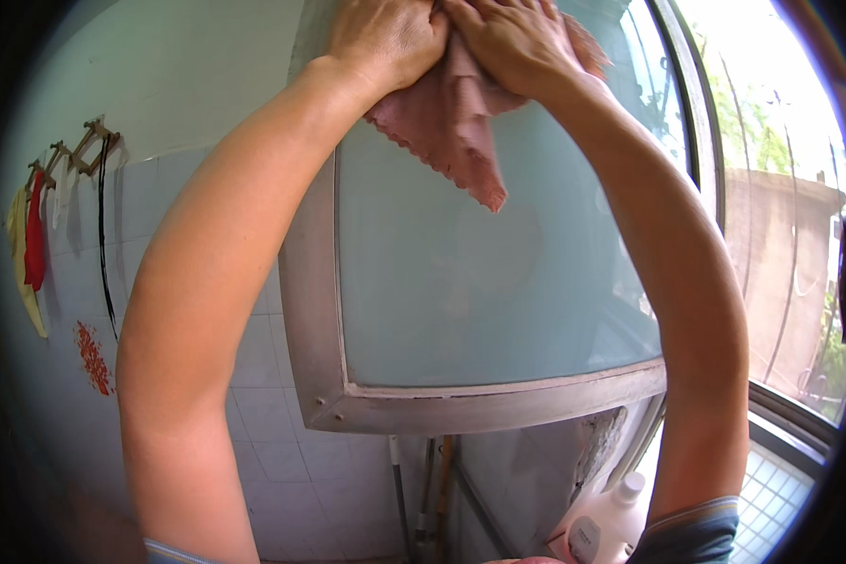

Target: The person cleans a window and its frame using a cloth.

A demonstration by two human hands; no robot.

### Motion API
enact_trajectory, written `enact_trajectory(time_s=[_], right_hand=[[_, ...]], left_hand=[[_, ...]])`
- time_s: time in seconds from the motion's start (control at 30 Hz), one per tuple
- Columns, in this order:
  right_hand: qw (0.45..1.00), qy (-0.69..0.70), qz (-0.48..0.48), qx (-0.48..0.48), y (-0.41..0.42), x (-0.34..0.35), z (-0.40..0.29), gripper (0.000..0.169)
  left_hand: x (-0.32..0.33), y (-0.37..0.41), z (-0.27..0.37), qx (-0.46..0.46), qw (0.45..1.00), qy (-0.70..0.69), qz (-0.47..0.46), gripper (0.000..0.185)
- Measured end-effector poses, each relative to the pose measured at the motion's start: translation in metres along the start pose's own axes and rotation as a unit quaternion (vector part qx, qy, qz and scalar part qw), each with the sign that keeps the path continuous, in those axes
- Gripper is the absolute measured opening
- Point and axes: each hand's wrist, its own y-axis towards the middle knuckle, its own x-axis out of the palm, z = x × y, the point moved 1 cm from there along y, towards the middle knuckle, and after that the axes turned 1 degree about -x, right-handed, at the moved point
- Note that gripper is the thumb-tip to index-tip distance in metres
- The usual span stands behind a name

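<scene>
Both my hands are at the top edge of the view, in front of a frosted glass pane set in a metal frame. A pink cloth with a scalloped edge is bunched between them, and one corner hangs down over the glass. My left hand is closed on the cloth's left side. My right hand lies over the cloth and holds it, with part of the fabric showing past its outer side. The fingertips are partly cut off by the picture's top edge.
A wooden wall rack at left holds a red cloth, a yellow cloth and a black cord. Several poles stand below the pane. A white plastic bottle is at lower right, by the open window.
</scene>
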Motion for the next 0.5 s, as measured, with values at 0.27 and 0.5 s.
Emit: enact_trajectory(time_s=[0.27, 0.5], right_hand=[[0.996, -0.003, -0.085, -0.003, -0.022, -0.034, 0.037, 0.049], [0.990, -0.117, -0.021, 0.071, -0.096, -0.048, 0.125, 0.046]], left_hand=[[0.014, 0.025, 0.028, -0.052, 0.995, 0.003, -0.081, 0.056], [0.054, 0.079, 0.136, 0.034, 0.992, -0.026, -0.117, 0.057]])
